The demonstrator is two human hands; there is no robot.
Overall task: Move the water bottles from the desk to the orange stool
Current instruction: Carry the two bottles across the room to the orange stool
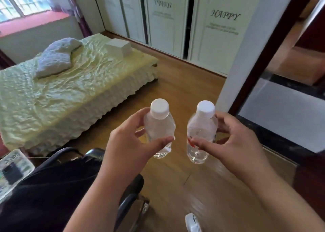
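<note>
While crossing the wood floor (pixel 184 91), with the bed (pixel 61 83) far left and no orange stool in sight: mid-carry, probably. One bottle apiece, upright, side by side and apart. Left hand (pixel 130 142) curled round the left bottle (pixel 159 126); right hand (pixel 233 140) pinching the right bottle (pixel 201 131), caps up to avoid spills.

Two water bottles (pixel 159 128) (pixel 201 132) are counted, each capped white. Two hands (pixel 130 143) (pixel 233 140) are seen. One bed (pixel 52 94), one pillow (pixel 56 57), one white box (pixel 118 46) are noted.
</note>
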